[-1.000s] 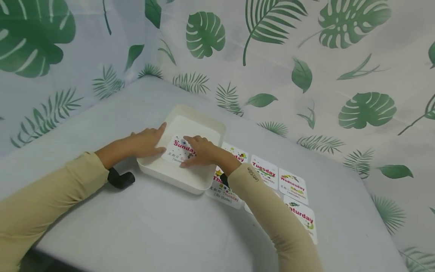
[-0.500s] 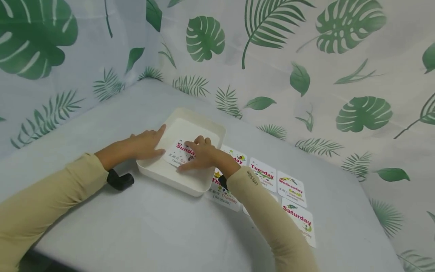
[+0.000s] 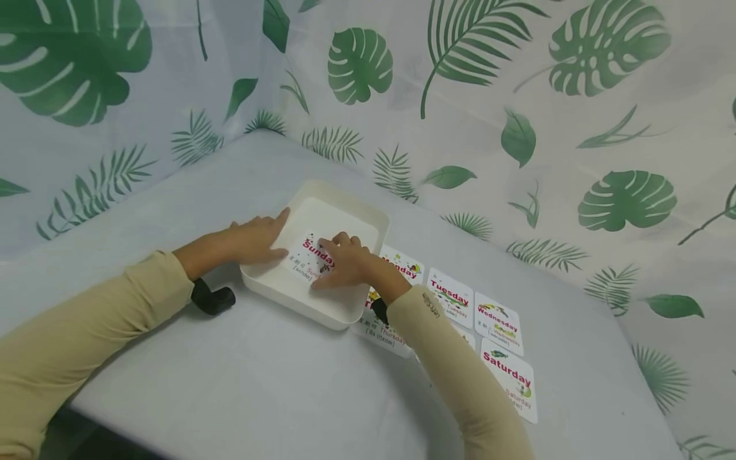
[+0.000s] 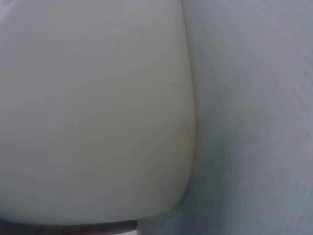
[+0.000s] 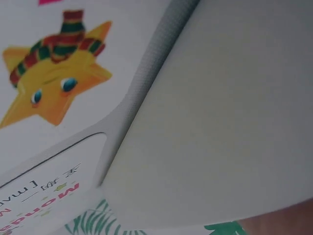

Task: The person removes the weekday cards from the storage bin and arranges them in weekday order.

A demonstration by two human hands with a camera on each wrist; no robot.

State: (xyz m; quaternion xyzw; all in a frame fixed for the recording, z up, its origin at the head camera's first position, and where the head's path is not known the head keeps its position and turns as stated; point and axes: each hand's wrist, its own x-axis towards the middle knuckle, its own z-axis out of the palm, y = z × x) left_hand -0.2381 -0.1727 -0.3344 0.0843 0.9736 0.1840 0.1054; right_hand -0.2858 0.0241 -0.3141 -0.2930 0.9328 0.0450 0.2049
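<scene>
A white tray (image 3: 293, 305) lies on the table with a "Sunday" card (image 3: 305, 265) inside. My right hand (image 3: 347, 262) reaches over the tray's right rim and holds this card between thumb and forefinger. The other right fingers are bent upward. My left hand (image 3: 255, 241) rests over the left rim, forefinger and thumb straight and spread apart, thumb tip over the inside. In the left wrist view, the tray's outer wall (image 4: 112, 112) fills most of the picture. The right wrist view shows that wall beside a card with a star (image 5: 58, 83).
Right of the tray lie cards in two rows: Monday (image 3: 402, 263), Tuesday (image 3: 451, 297), Wednesday (image 3: 499, 322), Thursday (image 3: 385, 335) and Saturday (image 3: 508, 383). My right sleeve (image 3: 448, 370) covers part of the lower row. A leaf-patterned cloth (image 3: 356, 140) hangs behind the table.
The Sunday card has shifted slightly within the tray along with my right hand. My left hand keeps its place on the rim. The head view has swung a little.
</scene>
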